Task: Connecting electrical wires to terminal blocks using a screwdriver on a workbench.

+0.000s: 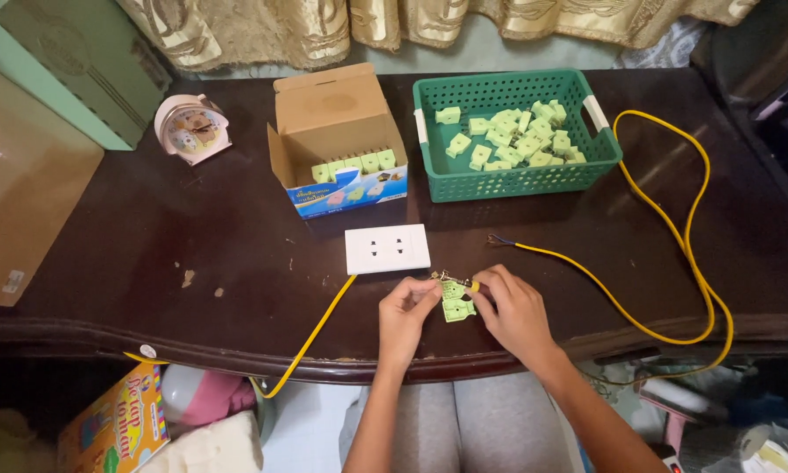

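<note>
Two hands, the left hand (409, 307) and right hand (509, 307), pinch a small green plug part (455, 301) with a yellow wire (613, 298) just below the white socket plate (387, 249).

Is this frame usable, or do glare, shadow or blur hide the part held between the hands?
Head view: sharp and evenly lit; the green part between the left hand and right hand reads clearly. Soft sheen on the dark table, no washout. Mild wide-angle bowing along the table's front edge; the area beneath it is dim.
</note>
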